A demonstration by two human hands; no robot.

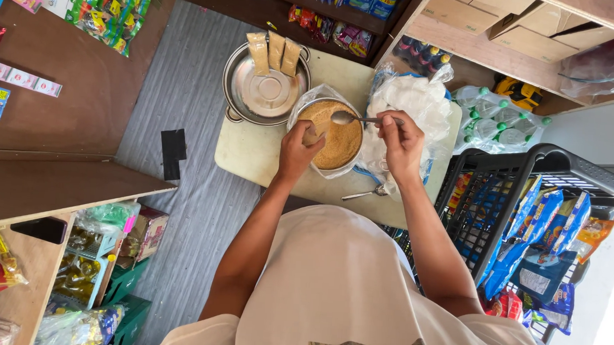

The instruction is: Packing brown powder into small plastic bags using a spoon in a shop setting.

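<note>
Head view: left hand [298, 149] pinches a small filled packet [314, 132] over the bowl of brown powder [337, 142]; right hand [399, 144] grips a spoon [356, 118] above it. Steel pan [266, 88] at 10 o'clock holds three packets [274, 52]. Spare spoon [364, 194] at 5.

head cam | straight down | near, over small table [251, 155]

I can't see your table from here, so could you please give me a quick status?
Right hand holds spoon over brown powder bowl. Left hand grips small packet at bowl. Second spoon lies beside; nothing blocking.
</note>
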